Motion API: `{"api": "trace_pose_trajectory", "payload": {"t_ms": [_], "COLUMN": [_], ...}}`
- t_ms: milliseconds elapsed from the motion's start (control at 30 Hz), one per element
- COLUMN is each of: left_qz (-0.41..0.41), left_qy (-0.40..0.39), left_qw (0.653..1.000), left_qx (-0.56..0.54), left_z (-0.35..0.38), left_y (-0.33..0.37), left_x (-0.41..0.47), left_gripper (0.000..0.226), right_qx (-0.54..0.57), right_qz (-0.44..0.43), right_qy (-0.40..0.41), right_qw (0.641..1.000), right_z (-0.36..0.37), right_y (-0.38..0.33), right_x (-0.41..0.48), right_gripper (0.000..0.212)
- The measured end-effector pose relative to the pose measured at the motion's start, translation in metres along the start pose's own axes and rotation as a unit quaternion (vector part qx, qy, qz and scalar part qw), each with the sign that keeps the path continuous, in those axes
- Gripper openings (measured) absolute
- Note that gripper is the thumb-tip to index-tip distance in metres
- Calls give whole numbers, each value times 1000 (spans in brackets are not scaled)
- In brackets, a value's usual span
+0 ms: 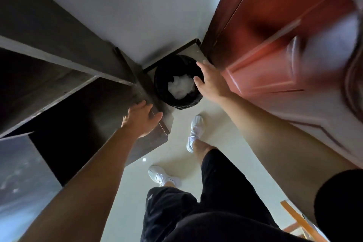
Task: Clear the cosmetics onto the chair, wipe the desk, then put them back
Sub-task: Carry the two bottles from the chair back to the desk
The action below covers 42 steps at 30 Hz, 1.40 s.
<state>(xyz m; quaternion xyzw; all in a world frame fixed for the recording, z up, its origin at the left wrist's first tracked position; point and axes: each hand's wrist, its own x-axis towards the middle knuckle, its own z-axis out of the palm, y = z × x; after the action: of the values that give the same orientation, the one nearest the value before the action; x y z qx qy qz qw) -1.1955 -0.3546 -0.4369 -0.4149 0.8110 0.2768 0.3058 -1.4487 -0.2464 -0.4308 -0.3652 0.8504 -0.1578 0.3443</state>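
I look straight down at a black waste bin (177, 81) standing on the floor in the corner. Crumpled white tissue (180, 85) lies inside it. My right hand (209, 79) hovers over the bin's right rim with fingers spread and nothing in it. My left hand (141, 119) rests flat on the corner of the dark wooden desk (117, 116), fingers straight. No cosmetics and no chair seat are in view.
A red-brown wooden door (265, 45) stands at the right. A white wall (121, 10) runs behind the bin. Dark desk shelves (49, 61) fill the left. My white shoes (195, 132) stand on the pale tiled floor (176, 163). An orange wooden frame (300, 220) shows at the bottom right.
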Motion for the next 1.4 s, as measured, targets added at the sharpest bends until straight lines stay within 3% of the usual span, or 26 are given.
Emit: {"api": "trace_pose_trajectory", "payload": {"t_ms": [167, 333, 467, 600, 767, 967, 1100, 1233, 1400], "left_qz": [111, 231, 326, 410, 524, 645, 691, 696, 710], "left_qy": [125, 240, 299, 327, 306, 282, 261, 195, 110], "left_qw": [982, 931, 882, 840, 790, 698, 656, 676, 675], "left_qx": [92, 148, 164, 139, 89, 128, 153, 141, 168], "left_z": [-64, -111, -111, -83, -30, 69, 160, 265, 397], "left_y": [47, 84, 93, 112, 185, 280, 337, 387, 438], "left_x": [-30, -94, -162, -235, -339, -465, -538, -599, -659], "left_gripper": [73, 72, 71, 70, 70, 66, 67, 69, 74], "right_qx": [-9, -13, -20, 7, 19, 32, 51, 77, 99], "right_qz": [-10, 6, 26, 89, 169, 245, 299, 363, 428], "right_qy": [142, 304, 420, 486, 557, 659, 684, 667, 641], "right_qw": [990, 952, 907, 870, 813, 710, 663, 646, 630], "right_z": [-62, -96, -83, -45, -21, -5, 25, 58, 93], "right_y": [-17, -34, -39, -34, 0, 68, 124, 187, 269], "right_x": [-46, -142, -254, -372, -529, -706, -802, -896, -1014], "right_gripper": [56, 55, 54, 59, 58, 55, 56, 59, 60]}}
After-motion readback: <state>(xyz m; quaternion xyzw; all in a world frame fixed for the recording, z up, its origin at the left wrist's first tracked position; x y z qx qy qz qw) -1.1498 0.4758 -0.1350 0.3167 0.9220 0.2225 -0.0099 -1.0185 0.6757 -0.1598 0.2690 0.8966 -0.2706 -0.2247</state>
